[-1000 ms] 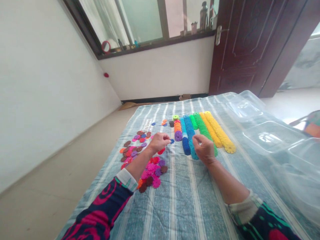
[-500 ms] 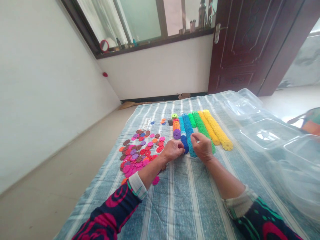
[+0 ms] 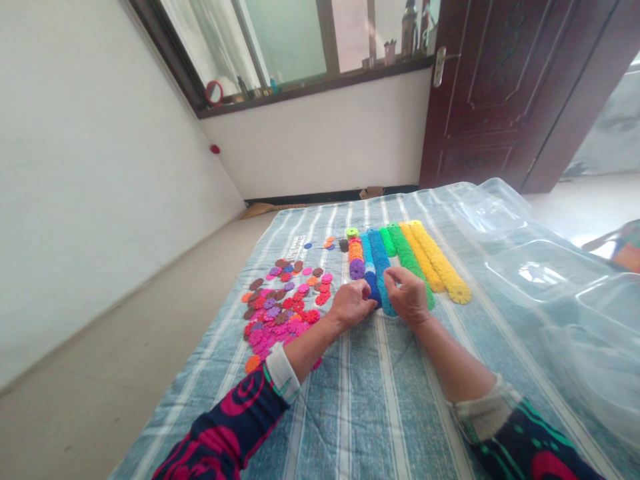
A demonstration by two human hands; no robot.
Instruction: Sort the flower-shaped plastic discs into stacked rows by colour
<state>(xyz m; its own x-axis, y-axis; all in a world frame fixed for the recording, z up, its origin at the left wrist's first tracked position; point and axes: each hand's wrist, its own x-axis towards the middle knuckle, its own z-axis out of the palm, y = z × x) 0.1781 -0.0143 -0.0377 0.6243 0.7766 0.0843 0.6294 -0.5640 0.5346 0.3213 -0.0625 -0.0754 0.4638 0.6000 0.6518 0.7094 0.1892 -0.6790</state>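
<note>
Rows of overlapping flower-shaped plastic discs lie side by side on the striped cloth. My left hand [image 3: 351,303] is closed in a pinch at the near end of the dark blue discs [image 3: 372,291]; whatever it may hold is hidden. Just to its right, my right hand [image 3: 409,295] is also pinched closed over the near part of the blue row [image 3: 381,260] and the green row [image 3: 404,251], its fingertips hiding anything between them. Left of the hands spreads a loose pile of pink, red, purple and brown discs [image 3: 280,312], partly behind my left forearm.
Yellow rows [image 3: 443,267] lie on the right, and a short orange and purple row [image 3: 355,252] on the left. A few stray discs [image 3: 329,243] and a printed paper slip [image 3: 297,247] are farther back. Clear plastic containers [image 3: 545,270] stand along the cloth's right side.
My left hand has shifted slightly right along the near end of the dark blue discs. The whole view has also drifted a little; my right hand keeps its pinch.
</note>
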